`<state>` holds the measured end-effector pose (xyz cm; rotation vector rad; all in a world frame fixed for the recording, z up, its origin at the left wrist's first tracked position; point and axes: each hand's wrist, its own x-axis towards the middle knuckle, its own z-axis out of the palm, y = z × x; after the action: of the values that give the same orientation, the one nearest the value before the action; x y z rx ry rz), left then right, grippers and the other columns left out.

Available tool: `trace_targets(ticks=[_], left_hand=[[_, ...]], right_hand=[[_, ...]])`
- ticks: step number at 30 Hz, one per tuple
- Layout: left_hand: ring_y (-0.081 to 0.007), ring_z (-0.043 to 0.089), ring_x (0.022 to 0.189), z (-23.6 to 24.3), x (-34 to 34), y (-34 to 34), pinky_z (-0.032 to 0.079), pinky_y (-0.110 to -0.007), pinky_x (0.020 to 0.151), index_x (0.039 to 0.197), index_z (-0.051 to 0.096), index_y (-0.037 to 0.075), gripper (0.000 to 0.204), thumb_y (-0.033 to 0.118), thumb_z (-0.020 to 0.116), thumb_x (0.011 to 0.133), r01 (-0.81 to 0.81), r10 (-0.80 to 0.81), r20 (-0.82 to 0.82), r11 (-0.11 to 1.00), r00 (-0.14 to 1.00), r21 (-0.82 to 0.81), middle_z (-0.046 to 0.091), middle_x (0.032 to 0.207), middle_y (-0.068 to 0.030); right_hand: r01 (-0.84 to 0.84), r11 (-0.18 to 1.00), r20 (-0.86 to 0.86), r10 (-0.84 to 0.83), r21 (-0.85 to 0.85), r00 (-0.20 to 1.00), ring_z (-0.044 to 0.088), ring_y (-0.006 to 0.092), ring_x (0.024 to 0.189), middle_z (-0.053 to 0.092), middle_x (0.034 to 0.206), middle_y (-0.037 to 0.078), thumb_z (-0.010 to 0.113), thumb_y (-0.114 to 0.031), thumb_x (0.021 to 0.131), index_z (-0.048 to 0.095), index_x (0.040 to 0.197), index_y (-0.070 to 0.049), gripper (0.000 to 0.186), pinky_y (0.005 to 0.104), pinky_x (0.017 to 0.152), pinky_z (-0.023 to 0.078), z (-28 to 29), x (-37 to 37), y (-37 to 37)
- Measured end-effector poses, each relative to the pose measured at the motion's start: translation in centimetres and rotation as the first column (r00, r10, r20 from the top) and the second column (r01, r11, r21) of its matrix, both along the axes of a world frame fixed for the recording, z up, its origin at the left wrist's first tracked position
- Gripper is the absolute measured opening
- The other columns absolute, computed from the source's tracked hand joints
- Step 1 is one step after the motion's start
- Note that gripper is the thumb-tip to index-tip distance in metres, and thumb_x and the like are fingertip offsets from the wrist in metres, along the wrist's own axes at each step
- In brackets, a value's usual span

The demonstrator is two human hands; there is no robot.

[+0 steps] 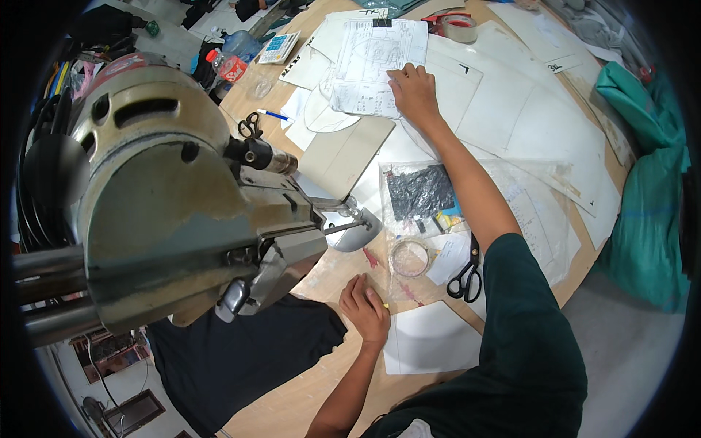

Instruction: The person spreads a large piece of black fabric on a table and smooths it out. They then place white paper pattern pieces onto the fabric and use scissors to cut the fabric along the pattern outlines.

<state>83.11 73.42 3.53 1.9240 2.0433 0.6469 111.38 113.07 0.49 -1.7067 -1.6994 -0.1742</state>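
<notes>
My right hand [414, 95] reaches to the far side of the table and rests on clipped paper sheets [358, 69]. Its fingers are partly bent and spread, with a fingertip on the drawn and written page. A black binder clip [382, 23] grips the top edge of the sheets. Nearer to me, my left hand [365, 310] lies on the wooden table [328, 379] with its fingers curled. A tiny yellow bit [386, 305] shows by its thumb; what it belongs to is hidden. Black fabric [248, 365] lies just left of that hand.
A large machine head [168, 197] juts in from the left. Black scissors [466, 281], a tape roll [410, 258] and a clear plastic bag [504, 182] lie by my right arm. White pattern pieces [504, 95] cover the far table. Green sacks [642, 212] stand right.
</notes>
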Motion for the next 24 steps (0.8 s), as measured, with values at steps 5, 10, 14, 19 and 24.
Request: trace_targets(ticks=[5, 10, 14, 19, 24], left_hand=[[-0.0366, 0.049, 0.129, 0.1, -0.1, 0.0, 0.036, -0.05, 0.112, 0.136, 0.062, 0.003, 0.034, 0.01, 0.057, 0.103, 0.008, -0.008, 0.004, 1.0, 1.0, 0.002, 0.058, 0.137, -0.0173], [-0.0371, 0.048, 0.133, 0.3, 0.0, 0.0, 0.033, -0.051, 0.114, 0.138, 0.059, 0.001, 0.036, 0.013, 0.051, 0.106, 0.018, -0.017, 0.018, 1.0, 1.0, -0.017, 0.056, 0.139, -0.0195], [-0.0367, 0.048, 0.132, 0.4, 0.0, -0.1, 0.033, -0.051, 0.114, 0.137, 0.06, 0.001, 0.034, 0.013, 0.051, 0.106, 0.011, -0.012, 0.041, 1.0, 0.999, 0.006, 0.057, 0.139, -0.0192], [-0.0348, 0.051, 0.129, 0.5, -0.3, -0.2, 0.036, -0.049, 0.112, 0.135, 0.063, 0.004, 0.032, 0.013, 0.056, 0.105, -0.008, 0.006, 0.038, 0.999, 0.999, 0.044, 0.059, 0.136, -0.0153], [-0.0347, 0.051, 0.13, 0.5, -0.2, -0.3, 0.036, -0.049, 0.113, 0.134, 0.063, 0.004, 0.031, 0.014, 0.056, 0.106, -0.013, 0.01, 0.044, 0.998, 0.999, 0.057, 0.06, 0.136, -0.0147]], right_hand=[[-0.001, 0.999, -0.083, 0.006, 0.054, 0.997, 0.058, 0.0285, 0.106, 0.064, 0.108, 0.007, 0.07, -0.022, 0.097, 0.075, 0.112, -0.013, 0.018, 0.0458, 0.091, 0.045, -0.2, 0.1, 0.2], [0.016, 0.996, -0.157, -0.003, 0.083, 0.988, 0.06, 0.0295, 0.101, 0.066, 0.103, 0.008, 0.07, -0.022, 0.097, 0.077, 0.105, -0.014, 0.014, 0.0459, 0.089, 0.046, -1.1, 0.6, 0.8], [0.091, 0.993, -0.328, -0.063, 0.071, 0.943, 0.064, 0.0342, 0.094, 0.067, 0.095, 0.012, 0.073, -0.025, 0.095, 0.08, 0.103, -0.015, 0.015, 0.0472, 0.085, 0.051, -1.7, 1.1, 2.1], [0.271, 0.958, -0.412, -0.284, -0.093, 0.866, 0.069, 0.0313, 0.088, 0.071, 0.093, 0.015, 0.075, -0.031, 0.095, 0.082, 0.104, -0.01, 0.025, 0.0432, 0.081, 0.055, 2.2, 4.0, 6.8], [0.143, 0.989, -0.58, -0.143, -0.046, 0.802, 0.075, 0.0282, 0.089, 0.078, 0.092, 0.015, 0.073, -0.032, 0.095, 0.083, 0.102, -0.011, 0.024, 0.0404, 0.081, 0.055, 8.8, 7.8, 9.4]])
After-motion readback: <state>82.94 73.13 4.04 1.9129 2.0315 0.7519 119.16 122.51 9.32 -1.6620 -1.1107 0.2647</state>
